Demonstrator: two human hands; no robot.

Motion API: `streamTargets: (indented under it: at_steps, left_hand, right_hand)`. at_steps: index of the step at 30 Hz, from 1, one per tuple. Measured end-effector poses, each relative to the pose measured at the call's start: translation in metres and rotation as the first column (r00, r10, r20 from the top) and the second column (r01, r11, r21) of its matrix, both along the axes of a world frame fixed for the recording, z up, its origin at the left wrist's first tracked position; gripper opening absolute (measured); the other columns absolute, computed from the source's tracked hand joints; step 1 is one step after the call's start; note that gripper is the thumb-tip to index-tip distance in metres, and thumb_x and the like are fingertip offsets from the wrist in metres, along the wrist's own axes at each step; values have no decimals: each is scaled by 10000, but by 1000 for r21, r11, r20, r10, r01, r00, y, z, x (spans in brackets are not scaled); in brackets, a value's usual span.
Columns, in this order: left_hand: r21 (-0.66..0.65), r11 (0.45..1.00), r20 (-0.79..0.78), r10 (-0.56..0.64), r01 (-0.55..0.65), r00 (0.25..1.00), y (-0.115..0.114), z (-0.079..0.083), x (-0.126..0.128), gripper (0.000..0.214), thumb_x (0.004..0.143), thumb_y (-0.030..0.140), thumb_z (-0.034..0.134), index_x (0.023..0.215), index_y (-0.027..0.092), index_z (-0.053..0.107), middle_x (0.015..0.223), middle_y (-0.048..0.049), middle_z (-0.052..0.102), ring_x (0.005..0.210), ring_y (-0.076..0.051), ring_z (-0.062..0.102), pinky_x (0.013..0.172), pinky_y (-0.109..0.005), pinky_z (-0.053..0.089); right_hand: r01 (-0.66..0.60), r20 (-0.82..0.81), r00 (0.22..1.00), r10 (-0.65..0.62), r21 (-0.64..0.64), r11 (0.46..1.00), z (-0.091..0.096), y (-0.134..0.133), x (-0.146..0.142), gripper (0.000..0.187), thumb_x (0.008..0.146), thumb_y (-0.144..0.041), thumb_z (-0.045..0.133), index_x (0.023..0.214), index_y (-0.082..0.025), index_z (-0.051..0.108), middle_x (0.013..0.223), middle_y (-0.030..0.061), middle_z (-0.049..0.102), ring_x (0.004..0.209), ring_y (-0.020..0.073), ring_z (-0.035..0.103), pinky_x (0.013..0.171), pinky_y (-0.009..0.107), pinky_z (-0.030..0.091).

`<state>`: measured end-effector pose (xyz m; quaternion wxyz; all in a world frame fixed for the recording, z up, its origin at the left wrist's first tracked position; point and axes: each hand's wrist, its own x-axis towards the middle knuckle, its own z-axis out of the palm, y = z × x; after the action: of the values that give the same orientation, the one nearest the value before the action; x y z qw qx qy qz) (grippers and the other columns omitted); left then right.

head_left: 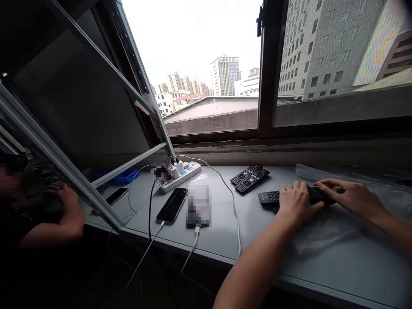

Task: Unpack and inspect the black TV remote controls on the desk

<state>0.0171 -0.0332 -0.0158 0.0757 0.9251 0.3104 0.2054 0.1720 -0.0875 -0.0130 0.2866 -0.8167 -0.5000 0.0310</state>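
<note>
A black remote control (269, 197) lies on the grey sill-top table (322, 266). My left hand (296, 200) is closed over its middle, and my right hand (349, 196) grips its right end with the fingers curled on top. The remote rests on a clear plastic bag (322, 234). Two more black remotes (250, 177) lie side by side just behind, apart from my hands.
A white power strip (180, 174) with plugs and cables sits at the back left. A black phone (171, 205) and a blurred one charge beside it. Another person's hand (69, 201) rests at the left behind a slanted metal frame (64, 165). The window is behind.
</note>
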Motion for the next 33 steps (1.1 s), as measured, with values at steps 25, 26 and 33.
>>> streamTargets:
  at_steps: [25,26,33]
  left_hand:
    - [186,977,4,105,-104,994,28,27,-15,367,752,386,614,1050,226,470,1021,-25,564,965,-197,520,843,-301,335]
    - [179,976,-6,127,-124,992,30,27,-17,362,750,368,620,1049,229,469,1020,-21,565,966,-194,522,842,-299,334]
    - [95,971,-57,226,-220,972,44,21,-23,382,768,432,588,1071,232,473,1048,-17,574,908,-181,570,813,-296,359]
  right_hand:
    - [-147,-251,934,254,379,914,25,-1,-23,360,766,-511,501,968,-227,593,831,20,654,437,104,530,466,253,418]
    - [-137,-277,925,260,395,908,25,-1,-20,361,770,-507,495,972,-222,585,844,27,653,432,104,527,461,255,419]
    - [-41,-93,993,78,347,937,23,-3,-8,217,775,-354,488,943,-268,596,836,-22,660,508,105,539,500,237,359]
